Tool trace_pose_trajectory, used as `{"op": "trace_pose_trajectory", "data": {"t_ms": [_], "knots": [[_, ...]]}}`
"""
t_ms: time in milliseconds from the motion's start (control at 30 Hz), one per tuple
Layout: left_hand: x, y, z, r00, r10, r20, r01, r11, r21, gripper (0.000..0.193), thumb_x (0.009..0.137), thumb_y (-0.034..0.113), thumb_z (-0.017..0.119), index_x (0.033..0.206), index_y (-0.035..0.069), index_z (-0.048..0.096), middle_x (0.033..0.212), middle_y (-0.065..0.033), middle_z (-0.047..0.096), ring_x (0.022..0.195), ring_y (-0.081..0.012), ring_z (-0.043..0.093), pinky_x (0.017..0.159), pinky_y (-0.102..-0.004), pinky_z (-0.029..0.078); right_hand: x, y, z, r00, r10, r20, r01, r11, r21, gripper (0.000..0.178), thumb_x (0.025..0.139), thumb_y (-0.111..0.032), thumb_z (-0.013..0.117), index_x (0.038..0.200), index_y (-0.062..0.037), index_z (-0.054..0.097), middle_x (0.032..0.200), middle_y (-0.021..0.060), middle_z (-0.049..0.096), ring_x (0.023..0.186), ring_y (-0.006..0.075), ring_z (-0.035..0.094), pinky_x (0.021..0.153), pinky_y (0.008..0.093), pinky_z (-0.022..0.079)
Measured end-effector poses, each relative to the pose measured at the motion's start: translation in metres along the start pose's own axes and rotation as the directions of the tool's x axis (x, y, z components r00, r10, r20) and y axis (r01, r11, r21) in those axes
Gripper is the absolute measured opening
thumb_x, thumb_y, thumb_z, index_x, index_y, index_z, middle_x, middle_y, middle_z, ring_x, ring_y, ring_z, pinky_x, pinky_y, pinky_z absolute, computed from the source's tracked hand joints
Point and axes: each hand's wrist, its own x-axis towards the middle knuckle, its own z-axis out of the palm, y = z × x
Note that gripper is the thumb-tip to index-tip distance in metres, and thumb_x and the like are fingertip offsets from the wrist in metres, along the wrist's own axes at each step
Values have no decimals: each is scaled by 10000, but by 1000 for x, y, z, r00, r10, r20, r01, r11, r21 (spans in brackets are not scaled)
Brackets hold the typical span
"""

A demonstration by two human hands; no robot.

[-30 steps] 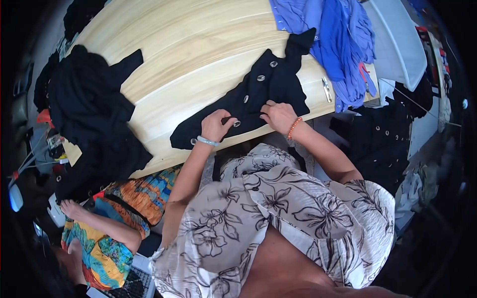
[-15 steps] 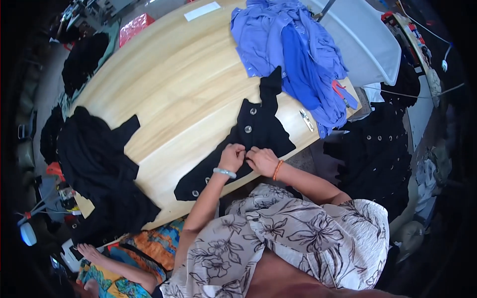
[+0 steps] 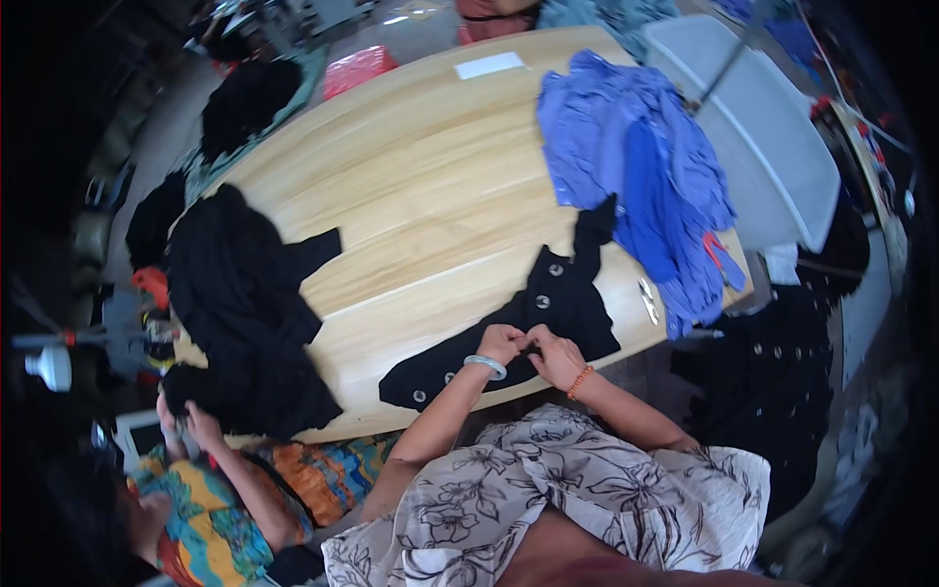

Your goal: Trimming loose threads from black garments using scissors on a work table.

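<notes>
A black garment piece [image 3: 579,311] lies flat along the table's near edge, with several large round fastenings down it. Over its middle my left hand [image 3: 502,341] and my right hand [image 3: 558,360] meet, fingertips pinched together. Whatever sits between the fingers is too small or hidden to make out. A pale bangle [image 3: 486,366] circles my left wrist, an orange beaded bracelet [image 3: 580,382] my right. To the right of the garment lie small thread snips [image 3: 649,301].
Purple-blue garments [image 3: 606,127] are heaped on the table [image 3: 421,186] at far right, beside a pale plastic bin [image 3: 753,137]. Black clothes [image 3: 245,303] cover its left end, where a co-worker's hands [image 3: 201,426] hold black cloth. More black garments [image 3: 773,382] hang at right.
The view has shifted, so the whole table sits lower and further right. My hands stay together over the black garment. At left, the co-worker has leaned in and now has both hands at the cloth.
</notes>
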Motion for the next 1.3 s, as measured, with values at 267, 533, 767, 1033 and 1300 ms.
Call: {"op": "trace_pose_trajectory", "data": {"t_ms": [267, 533, 767, 1033, 1300], "knots": [[-9, 1, -2, 990, -128, 63, 134, 985, -106, 108, 857, 150, 694, 884, 49, 721, 681, 6, 638, 567, -73, 554, 503, -213, 444, -8, -3, -1, 998, -39, 58, 47, 988, -147, 409, 805, -110, 618, 1190, 2, 538, 1014, 226, 597, 851, 422, 616, 746, 483, 513], [-46, 11, -3, 911, 390, 133, -412, 871, 268, 297, 798, 2, 660, 1086, -50, 611, 958, -116, 644, 853, -207, 663, 802, -304, 536, -5, 10, -4, 989, -87, 118, 104, 984, -147, 326, 818, -136, 590, 1105, 20, 573, 1021, 253, 597, 834, 430, 629, 747, 506, 521], [-53, 3, 5, 810, 579, -93, -478, 743, 468, 154, 782, 11, 633, 930, -10, 673, 841, -170, 629, 805, -380, 622, 708, -404, 510, 4, 5, -4, 973, -55, 222, 99, 977, -191, 367, 764, -10, 560, 1129, 20, 582, 1022, 250, 594, 865, 434, 629, 768, 497, 522], [-56, -6, 14, 769, 625, -133, -512, 727, 457, 127, 766, -45, 598, 871, -1, 655, 803, -175, 608, 757, -370, 622, 657, -405, 501, -1, 16, -3, 971, -187, 150, 211, 963, -164, 227, 750, 20, 535, 925, -30, 671, 856, 189, 602, 755, 408, 627, 669, 476, 520], [-68, -4, 4, 795, 592, -131, -431, 704, 565, 83, 781, 136, 659, 823, 69, 684, 825, -131, 664, 754, -334, 654, 675, -393, 533, -8, 16, -37, 921, -42, 388, 202, 901, -384, 217, 820, -274, 617, 865, -62, 637, 893, 151, 652, 836, 341, 655, 713, 478, 517]]}}
